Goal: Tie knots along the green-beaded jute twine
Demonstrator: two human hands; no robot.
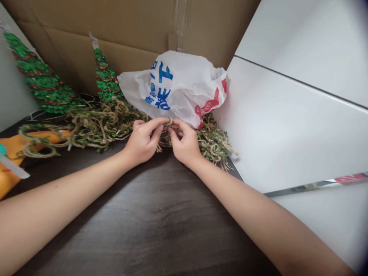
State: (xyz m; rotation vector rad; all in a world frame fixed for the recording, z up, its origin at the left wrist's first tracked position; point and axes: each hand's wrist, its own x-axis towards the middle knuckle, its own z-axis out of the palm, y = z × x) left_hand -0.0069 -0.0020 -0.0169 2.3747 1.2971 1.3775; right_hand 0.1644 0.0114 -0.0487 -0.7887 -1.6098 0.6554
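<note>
Close together over the back of the dark table, my left hand and my right hand both pinch a short loop of twine that shows between the fingertips. It looks like the leafy jute twine around it; most of it is hidden by my fingers. A tangled heap of twine with small green leaves lies to the left of my hands. More of the same twine is piled to the right. Just behind my fingers rests a crumpled white plastic bag with blue and red print.
Two green tinsel trees stand at the back left before a large cardboard sheet. An orange item with a translucent stick sits at the left edge. White panels border the dark wood-grain tabletop on the right.
</note>
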